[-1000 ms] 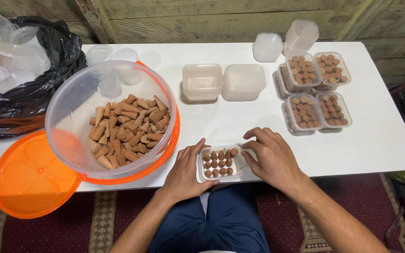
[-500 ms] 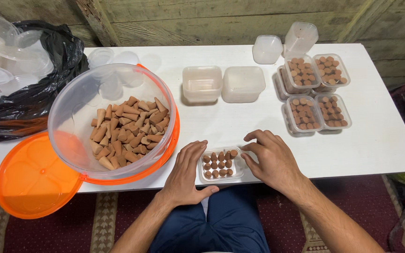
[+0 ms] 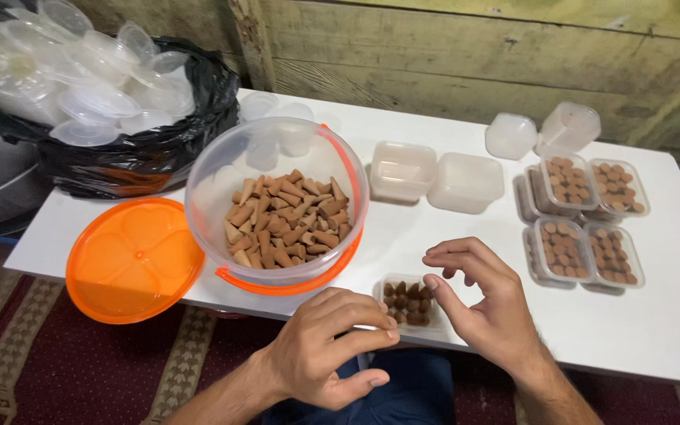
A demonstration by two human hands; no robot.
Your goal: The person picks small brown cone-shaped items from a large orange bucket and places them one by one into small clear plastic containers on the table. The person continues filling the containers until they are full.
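At the lower middle of the frame, a small clear tray (image 3: 409,303) of brown cones sits at the near edge of the white bench (image 3: 670,330). The left hand (image 3: 320,350) hovers at its left corner, fingers curled, gripping nothing. The right hand (image 3: 485,307) floats just right of it, grip apart and empty. A big clear bowl (image 3: 277,205) of cones stands left of centre.

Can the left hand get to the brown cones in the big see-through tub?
Probably yes. The left hand sits at the table edge just below the tub, whose top is open; its orange lid lies off to the side, so nothing covers the cones.
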